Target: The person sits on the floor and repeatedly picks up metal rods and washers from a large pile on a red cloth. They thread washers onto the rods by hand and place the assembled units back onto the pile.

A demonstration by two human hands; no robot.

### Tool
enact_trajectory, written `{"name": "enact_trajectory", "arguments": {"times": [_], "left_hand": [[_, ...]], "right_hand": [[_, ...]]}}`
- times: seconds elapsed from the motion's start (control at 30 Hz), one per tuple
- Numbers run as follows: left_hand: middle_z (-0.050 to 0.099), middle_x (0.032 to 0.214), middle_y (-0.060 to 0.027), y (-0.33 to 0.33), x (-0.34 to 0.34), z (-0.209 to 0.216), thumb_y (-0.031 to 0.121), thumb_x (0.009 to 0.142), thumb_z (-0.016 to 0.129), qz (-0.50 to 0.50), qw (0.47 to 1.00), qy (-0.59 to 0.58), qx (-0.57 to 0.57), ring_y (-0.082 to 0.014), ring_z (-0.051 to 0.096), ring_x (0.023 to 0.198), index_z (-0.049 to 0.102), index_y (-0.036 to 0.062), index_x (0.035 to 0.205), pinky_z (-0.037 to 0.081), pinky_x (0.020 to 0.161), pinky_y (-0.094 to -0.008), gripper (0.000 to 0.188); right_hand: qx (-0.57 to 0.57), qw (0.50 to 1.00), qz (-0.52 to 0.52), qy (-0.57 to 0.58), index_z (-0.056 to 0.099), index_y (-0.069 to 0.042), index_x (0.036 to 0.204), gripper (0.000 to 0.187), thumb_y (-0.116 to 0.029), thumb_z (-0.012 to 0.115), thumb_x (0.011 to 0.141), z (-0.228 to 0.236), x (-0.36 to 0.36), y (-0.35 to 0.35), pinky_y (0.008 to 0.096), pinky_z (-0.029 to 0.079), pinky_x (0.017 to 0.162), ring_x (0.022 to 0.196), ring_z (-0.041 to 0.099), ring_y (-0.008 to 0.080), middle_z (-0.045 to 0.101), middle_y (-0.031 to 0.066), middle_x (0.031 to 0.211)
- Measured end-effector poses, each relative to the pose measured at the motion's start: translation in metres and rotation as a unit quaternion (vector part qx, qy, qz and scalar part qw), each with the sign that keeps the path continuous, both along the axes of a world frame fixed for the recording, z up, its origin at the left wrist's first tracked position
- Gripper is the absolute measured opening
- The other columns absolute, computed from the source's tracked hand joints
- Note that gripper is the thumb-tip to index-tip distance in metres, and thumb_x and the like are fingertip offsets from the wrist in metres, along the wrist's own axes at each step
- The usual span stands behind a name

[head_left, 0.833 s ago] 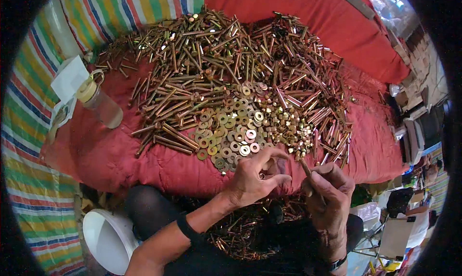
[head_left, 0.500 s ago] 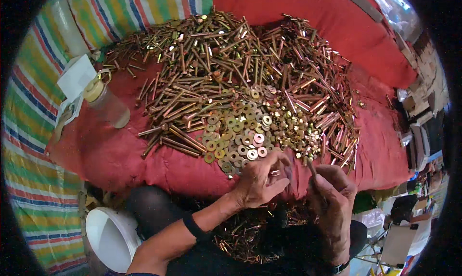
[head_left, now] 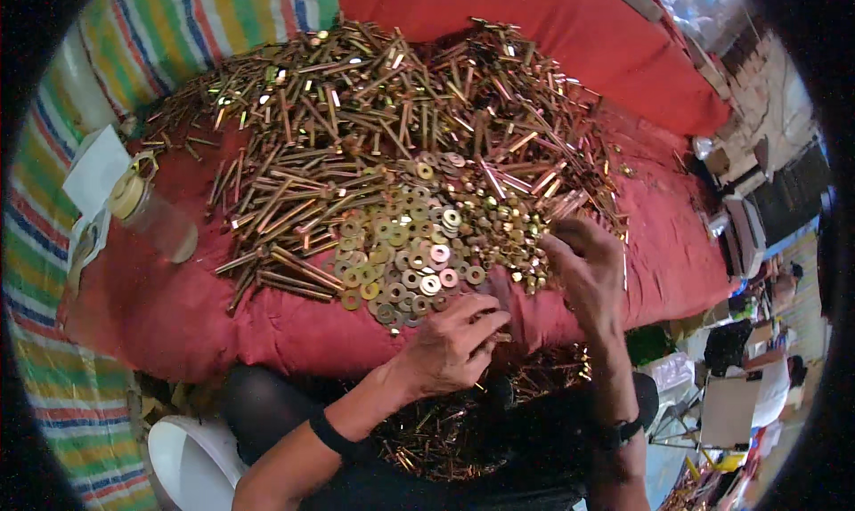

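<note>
My left hand (head_left: 456,344) is closed in front of the cushion's near edge, its thumb and fingers pinched on a bolt (head_left: 502,337). Only a short part of that bolt shows past the fingertips. My right hand (head_left: 590,266) reaches down at the right edge of a heap of brass-coloured nuts (head_left: 512,235), fingertips drawn together among them. Whatever those fingertips pinch is hidden. Flat round washers (head_left: 401,260) lie left of the nuts, just beyond my left hand. Behind both spreads a big pile of long yellowish bolts (head_left: 356,110).
A red cushion (head_left: 169,320) carries the hardware. At its left stands a clear jar with a yellowish lid (head_left: 151,210), beside a white box (head_left: 95,171). A white bucket (head_left: 183,462) is at lower left. More bolts (head_left: 436,440) lie below my hands. Striped sheeting (head_left: 67,369) hangs at left.
My right hand has moved up and away from my left, to the nuts; the rod it held no longer shows there. My left hand has shifted slightly left and lower, its fingers more closed.
</note>
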State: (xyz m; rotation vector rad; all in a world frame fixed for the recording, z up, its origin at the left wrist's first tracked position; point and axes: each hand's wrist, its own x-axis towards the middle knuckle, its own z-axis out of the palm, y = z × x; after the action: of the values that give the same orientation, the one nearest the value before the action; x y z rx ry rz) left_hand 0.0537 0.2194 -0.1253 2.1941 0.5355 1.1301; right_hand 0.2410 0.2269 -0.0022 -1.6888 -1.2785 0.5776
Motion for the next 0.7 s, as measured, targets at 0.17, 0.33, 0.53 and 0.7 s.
{"name": "enact_trajectory", "arguments": {"times": [0.17,0.33,0.53,0.7], "left_hand": [[0.060,0.131,-0.0197,0.008,-0.007,0.003,-0.003,0.079,0.060,-0.062,0.995,-0.006,-0.077,-0.0392,0.058,0.124,0.061,0.0028,0.139,0.049,0.107,-0.0479,0.060],[0.063,0.128,-0.0189,0.010,-0.005,0.003,-0.003,0.088,0.067,-0.011,0.997,-0.001,-0.071,-0.0367,0.065,0.113,0.064,0.0024,0.136,0.053,0.099,-0.0442,0.049],[0.072,0.104,-0.0066,0.013,-0.010,0.004,0.008,0.083,0.081,0.104,0.991,0.050,0.061,-0.0304,0.068,0.092,0.077,0.0109,0.112,0.054,0.079,-0.0419,0.029],[0.070,0.101,-0.0056,0.011,-0.006,0.006,0.010,0.081,0.080,0.085,0.986,0.095,0.106,-0.0266,0.065,0.094,0.076,0.0064,0.108,0.051,0.086,-0.0410,0.027]], "right_hand": [[0.111,0.976,0.186,-0.005,0.070,0.006,0.124,0.032,-0.012,0.074,0.097,0.013,-0.026,0.011,0.0271,0.056,0.082,0.094,0.070,0.0136,0.076,0.0087,0.105],[0.021,0.999,0.001,-0.047,0.074,0.005,0.110,0.023,-0.011,0.076,0.094,0.006,0.035,-0.018,0.0260,0.053,0.073,0.082,0.066,0.0107,0.074,0.0045,0.091],[-0.067,0.986,-0.014,-0.150,0.074,0.004,0.110,0.028,-0.017,0.078,0.093,-0.039,0.086,-0.066,0.0288,0.054,0.069,0.078,0.068,0.0121,0.075,0.0070,0.086],[-0.027,0.967,0.017,-0.253,0.073,0.003,0.108,0.030,-0.021,0.079,0.091,-0.048,0.092,-0.052,0.0339,0.055,0.067,0.071,0.070,0.0204,0.074,0.0141,0.083]]}}
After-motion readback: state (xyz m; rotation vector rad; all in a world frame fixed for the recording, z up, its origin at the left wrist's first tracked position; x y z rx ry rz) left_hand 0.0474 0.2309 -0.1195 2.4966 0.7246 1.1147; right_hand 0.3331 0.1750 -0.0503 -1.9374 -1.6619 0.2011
